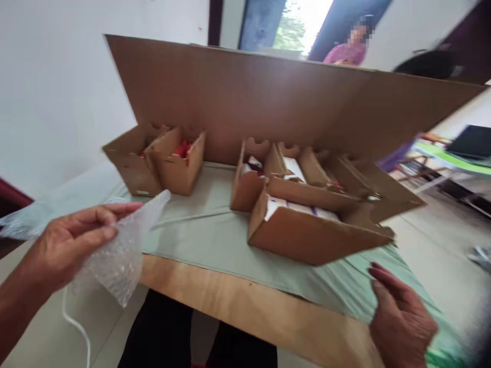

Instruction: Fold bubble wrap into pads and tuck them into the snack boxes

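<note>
My left hand [72, 240] pinches a sheet of clear bubble wrap [118, 255] at the lower left, held in the air beside the table's near edge. My right hand [401, 319] hovers at the lower right above the green cloth [207, 235], fingers slightly apart and holding nothing. It is nearest to a long brown cardboard box [307, 235] with white packets inside. Several smaller open cardboard boxes stand behind it; two at the left [161, 161] hold red items.
A tall cardboard sheet [268, 97] stands upright behind the boxes. The wooden table edge [245, 301] runs along the front. A person in pink [347, 48] stands in the far doorway. A green table with a dark object [460, 153] sits at the right.
</note>
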Motion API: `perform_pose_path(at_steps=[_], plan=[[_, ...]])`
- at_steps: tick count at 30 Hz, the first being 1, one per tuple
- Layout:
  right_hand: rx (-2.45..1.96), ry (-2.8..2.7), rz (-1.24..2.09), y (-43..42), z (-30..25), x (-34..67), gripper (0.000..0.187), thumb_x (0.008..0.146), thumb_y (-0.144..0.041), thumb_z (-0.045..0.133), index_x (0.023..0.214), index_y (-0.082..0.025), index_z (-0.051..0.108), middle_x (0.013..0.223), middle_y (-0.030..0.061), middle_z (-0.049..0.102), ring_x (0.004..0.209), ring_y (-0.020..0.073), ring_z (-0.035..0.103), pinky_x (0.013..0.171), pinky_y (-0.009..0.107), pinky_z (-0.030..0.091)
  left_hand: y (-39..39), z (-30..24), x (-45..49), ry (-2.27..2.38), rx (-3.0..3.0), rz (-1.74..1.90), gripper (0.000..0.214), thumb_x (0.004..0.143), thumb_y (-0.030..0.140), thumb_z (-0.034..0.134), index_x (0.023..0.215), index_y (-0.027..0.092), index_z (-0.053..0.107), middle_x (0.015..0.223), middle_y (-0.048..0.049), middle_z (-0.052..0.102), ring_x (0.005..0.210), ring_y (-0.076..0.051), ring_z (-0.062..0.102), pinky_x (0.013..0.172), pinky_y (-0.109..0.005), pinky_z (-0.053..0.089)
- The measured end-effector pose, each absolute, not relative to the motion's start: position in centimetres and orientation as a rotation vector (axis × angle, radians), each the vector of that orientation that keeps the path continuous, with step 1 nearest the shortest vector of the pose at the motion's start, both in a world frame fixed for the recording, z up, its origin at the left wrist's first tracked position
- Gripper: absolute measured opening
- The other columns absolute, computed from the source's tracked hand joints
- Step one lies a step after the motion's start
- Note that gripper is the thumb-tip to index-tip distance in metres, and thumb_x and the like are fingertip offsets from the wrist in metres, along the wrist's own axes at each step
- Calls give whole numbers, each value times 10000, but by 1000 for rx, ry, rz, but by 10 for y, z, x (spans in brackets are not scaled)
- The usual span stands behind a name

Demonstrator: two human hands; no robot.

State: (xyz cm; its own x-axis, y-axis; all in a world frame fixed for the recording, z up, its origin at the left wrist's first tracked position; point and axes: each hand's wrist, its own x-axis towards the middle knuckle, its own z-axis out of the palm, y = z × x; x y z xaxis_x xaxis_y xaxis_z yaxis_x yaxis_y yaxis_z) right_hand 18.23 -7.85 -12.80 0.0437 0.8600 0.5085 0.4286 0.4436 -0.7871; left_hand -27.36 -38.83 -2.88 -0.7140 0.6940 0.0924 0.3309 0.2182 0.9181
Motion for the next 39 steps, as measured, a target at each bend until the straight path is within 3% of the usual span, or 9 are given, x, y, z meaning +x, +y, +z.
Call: perform_pose_path(at_steps=[6,8,10,12,19,23,27,36,39], plan=[[-1100,-1870,976,-159,-154,169,257,924,-437,644,1055,-239,742,1139,102,759,1045,279,728,930,429,582,-293,-78,-165,2028,1641,964,239,883,402,549,756,214,624,1312,-141,692,1240,-332,636,877,-437,588],[-1046,-1916,1138,-170,-157,154,274,944,-423,631,1130,-241,719,1085,89,768,979,252,744,874,384,605,-271,-97,-130,1844,1734,788,323,856,423,609,1060,181,680,1491,-190,565,1341,-344,578,967,-466,574],[-985,-1967,1217,-175,-160,145,287,960,-403,619,1190,-245,687,1068,81,767,971,242,745,851,365,616,-261,-110,-112,1698,1797,658,598,862,462,645,1377,168,566,1608,-198,429,1450,-343,472,1091,-498,511],[-911,-2051,1167,-179,-164,142,306,963,-364,617,1247,-256,652,1158,87,742,1029,246,728,856,366,617,-262,-117,-117,1703,1819,662,657,915,461,600,1495,184,464,1628,-175,406,1494,-320,413,1164,-514,446],[-628,-2370,609,-198,-168,128,461,917,-243,651,1367,-220,551,1444,161,568,1304,333,559,1057,529,499,-288,-132,-200,2106,1950,628,385,920,267,523,1273,184,653,1485,-161,568,1370,-328,527,1112,-566,477],[-554,-2537,402,-193,-169,106,369,934,-149,565,1299,-175,609,1435,186,580,1281,365,566,956,534,524,-290,-147,-211,2058,2164,532,485,843,177,509,1309,134,637,1483,-200,559,1422,-363,464,1140,-596,435],[-563,-2493,320,-181,-176,96,238,985,-94,504,1086,-195,693,1237,127,718,1114,310,669,839,457,539,-290,-152,-209,2008,2173,568,525,811,155,514,1325,135,623,1506,-195,534,1451,-349,433,1166,-575,411],[-702,-2050,1081,-179,-140,109,162,1007,-254,596,1029,-274,755,1155,48,755,1074,224,714,949,373,573,-288,-126,-219,1964,1965,693,656,861,411,613,1465,186,491,1580,-171,460,1486,-357,392,1205,-602,331],[-834,-1889,1274,-174,-129,121,174,994,-357,624,984,-264,771,1021,50,779,912,219,727,803,344,597,-278,-116,-215,1981,1843,795,483,851,432,618,1273,196,631,1555,-154,501,1478,-357,405,1166,-596,380]])
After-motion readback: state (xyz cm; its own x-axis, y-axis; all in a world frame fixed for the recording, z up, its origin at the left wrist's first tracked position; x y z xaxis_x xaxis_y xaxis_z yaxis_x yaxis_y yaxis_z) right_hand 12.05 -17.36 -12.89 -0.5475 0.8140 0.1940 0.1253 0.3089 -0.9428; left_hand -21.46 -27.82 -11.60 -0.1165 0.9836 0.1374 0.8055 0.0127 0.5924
